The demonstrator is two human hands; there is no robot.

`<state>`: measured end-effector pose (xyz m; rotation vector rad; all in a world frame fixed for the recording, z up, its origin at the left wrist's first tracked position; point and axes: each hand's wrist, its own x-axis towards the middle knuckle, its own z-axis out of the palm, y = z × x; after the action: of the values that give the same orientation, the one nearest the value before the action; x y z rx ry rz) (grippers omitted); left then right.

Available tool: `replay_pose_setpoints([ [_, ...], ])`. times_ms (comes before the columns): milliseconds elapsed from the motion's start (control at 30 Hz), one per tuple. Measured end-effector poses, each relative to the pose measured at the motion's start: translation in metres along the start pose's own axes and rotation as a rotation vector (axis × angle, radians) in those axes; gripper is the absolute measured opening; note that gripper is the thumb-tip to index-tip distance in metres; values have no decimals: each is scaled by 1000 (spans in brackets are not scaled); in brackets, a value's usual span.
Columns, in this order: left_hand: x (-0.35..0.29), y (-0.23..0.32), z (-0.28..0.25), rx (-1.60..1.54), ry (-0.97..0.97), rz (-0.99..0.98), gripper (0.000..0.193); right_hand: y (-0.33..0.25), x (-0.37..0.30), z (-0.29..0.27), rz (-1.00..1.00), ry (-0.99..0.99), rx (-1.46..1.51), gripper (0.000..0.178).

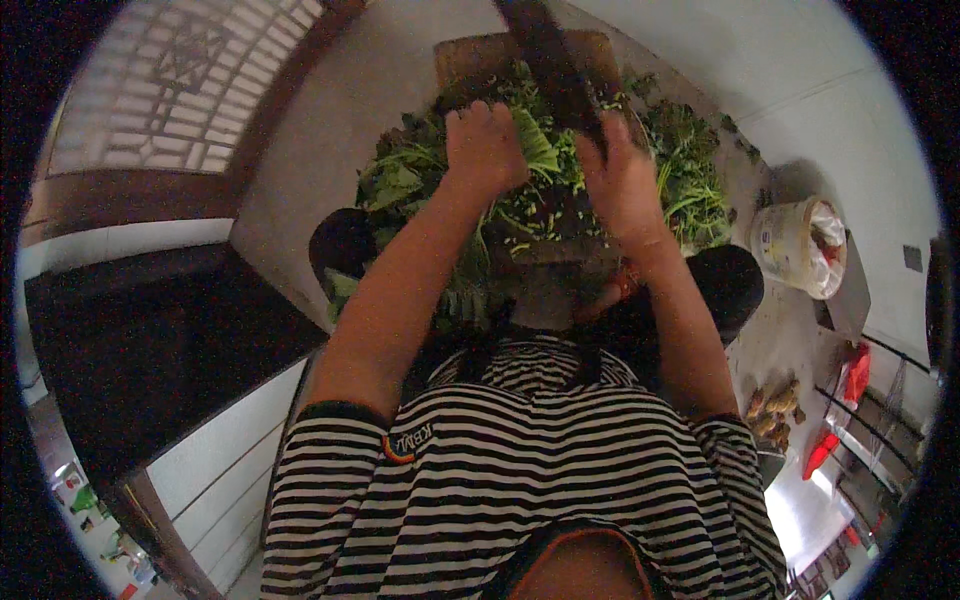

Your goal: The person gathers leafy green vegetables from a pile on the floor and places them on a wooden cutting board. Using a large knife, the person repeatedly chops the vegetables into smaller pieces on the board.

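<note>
My left hand (486,150) is closed over a bunch of leafy greens (536,145), fingers curled toward the far side. In my right hand (622,185) is the handle end of a large dark-bladed knife (553,62), whose blade points away and slightly left, raised above the wooden chopping board (472,62). Chopped green bits lie scattered over the board between my hands and toward its near edge. Whole leafy greens (400,180) are heaped at the left of the board, and more stems and leaves (695,170) at the right.
My knees flank the board. A white bucket (780,240) with a plastic bag in it stands by the wall at the right. A dark-topped bench or cabinet (160,330) is at the left, near a latticed panel (190,90). Brownish lumps (775,410) lie at the lower right.
</note>
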<state>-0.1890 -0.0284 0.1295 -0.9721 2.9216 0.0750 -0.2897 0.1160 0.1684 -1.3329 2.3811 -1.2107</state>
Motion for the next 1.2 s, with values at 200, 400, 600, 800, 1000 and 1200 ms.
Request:
replay_pose_setpoints([
  [200,5,2,-7,2,-76,-16,51,-20,7,-15,-83,334,166,27],
  [400,7,2,-9,16,-109,-18,61,12,9,4,13,-102,-113,27],
  [600,25,-3,-11,-83,-231,-144,77,-6,-20,-17,28,281,108,28],
  [800,19,-8,6,-45,-107,-134,81,6,-18,-3,92,39,38,33],
  [1000,23,1,-3,-11,-145,-157,81,3,-24,-3,6,397,202,29],
  [1200,17,-3,2,-25,-131,-137,77,11,-18,5,78,69,-3,29],
])
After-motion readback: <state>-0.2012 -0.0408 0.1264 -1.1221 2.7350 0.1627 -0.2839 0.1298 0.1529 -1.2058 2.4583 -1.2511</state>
